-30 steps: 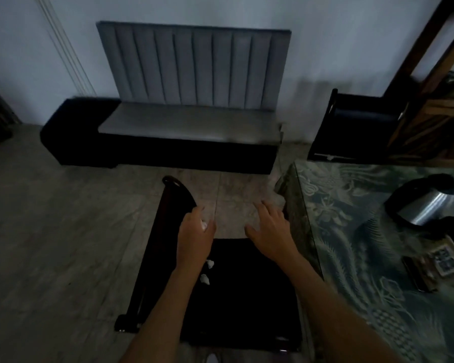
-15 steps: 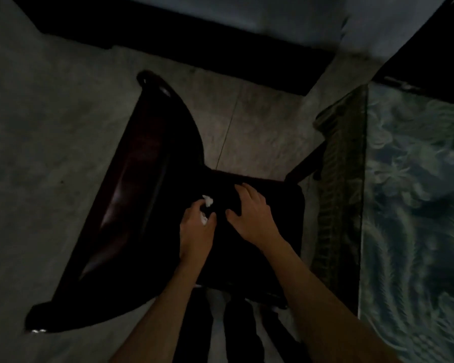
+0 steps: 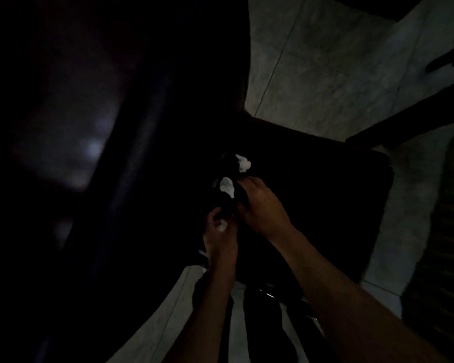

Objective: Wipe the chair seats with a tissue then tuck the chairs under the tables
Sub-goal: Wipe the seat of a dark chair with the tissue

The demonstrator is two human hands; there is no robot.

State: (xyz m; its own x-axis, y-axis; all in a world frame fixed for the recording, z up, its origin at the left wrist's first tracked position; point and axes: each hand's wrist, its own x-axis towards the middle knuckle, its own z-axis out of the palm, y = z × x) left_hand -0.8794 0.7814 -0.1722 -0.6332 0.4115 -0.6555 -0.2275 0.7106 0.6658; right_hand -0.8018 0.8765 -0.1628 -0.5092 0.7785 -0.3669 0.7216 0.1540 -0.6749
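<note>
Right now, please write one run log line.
left hand: pinches tissue | right hand: on chair seat | white bits: on seat

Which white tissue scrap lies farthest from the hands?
The upper tissue scrap on the dark chair seat, beyond the scrap beside the right hand.

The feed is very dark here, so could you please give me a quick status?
Left hand pinching white tissue. Right hand fingertips at white scraps on dark chair seat. Right grip unclear.
</note>
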